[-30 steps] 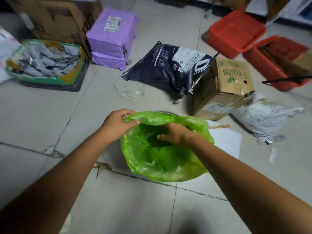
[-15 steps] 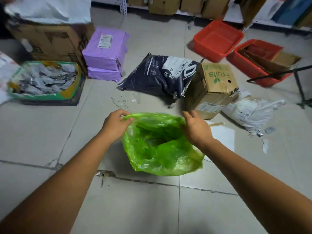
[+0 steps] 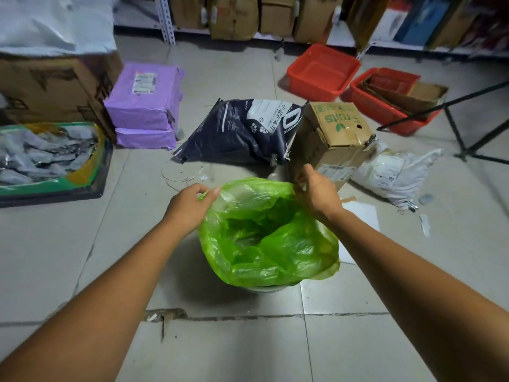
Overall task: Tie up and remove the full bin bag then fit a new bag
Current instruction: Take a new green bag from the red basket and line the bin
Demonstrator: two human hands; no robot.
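Green bag [image 3: 268, 238] sits in bin [image 3: 264, 288] on floor, mouth open upward. Left hand [image 3: 190, 206] pinches left rim; right hand [image 3: 316, 193] closed on far-right rim. Grips sit opposite across opening, both equally near; rims likely need drawing together over centre.

Pale grey tiled floor [image 3: 68, 257], cracked along a grout line near the front. Metal shelving [image 3: 166, 20] at the far wall, packed with cardboard boxes [image 3: 234, 15]. Scattered across the tiles: purple parcels [image 3: 143, 103], a dark printed sack [image 3: 242, 130], two red plastic tubs [image 3: 322, 68], a black stand [image 3: 457, 133]. Dim, cool light throughout.
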